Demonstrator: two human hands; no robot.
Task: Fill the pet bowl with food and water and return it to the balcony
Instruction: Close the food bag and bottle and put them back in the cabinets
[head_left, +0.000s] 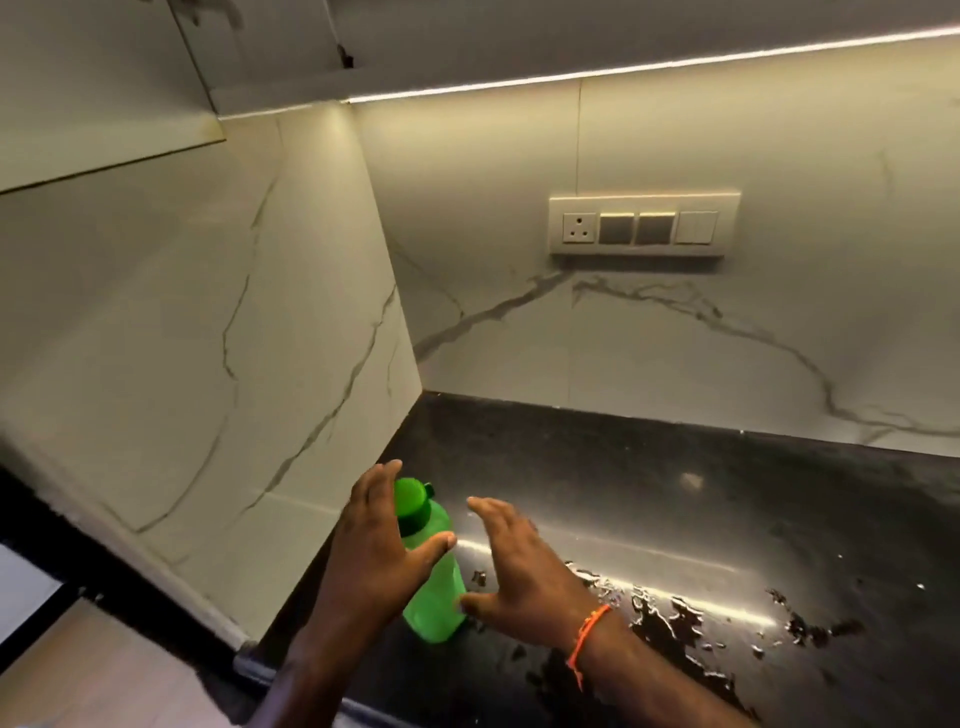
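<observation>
Kitchen corner: white marble-veined wall (675, 338), a switch panel (644, 227) at 1 o'clock, a lit strip under the cabinet above. Black polished table (675, 519), wet, with water puddles (675, 608) towards 4 o'clock.

Green bottle (434, 577): stands on the table at 6 o'clock, close to the corner of the side wall. Long axis near vertical (it appears to lean, cap end towards 11 o'clock, base towards 5 o'clock). Green cap (410, 496) on top, closed.

Left hand (376, 545): at the bottle's left side, grip spread, fingers straight, thumb lying across the bottle's shoulder; whether the palm touches it cannot be told.

Right hand (511, 561): at the bottle's right side, grip spread wide, fingers straight and apart from the bottle, thumb tip at the lower body, contact uncertain. Orange thread band (587, 639) on the wrist.
</observation>
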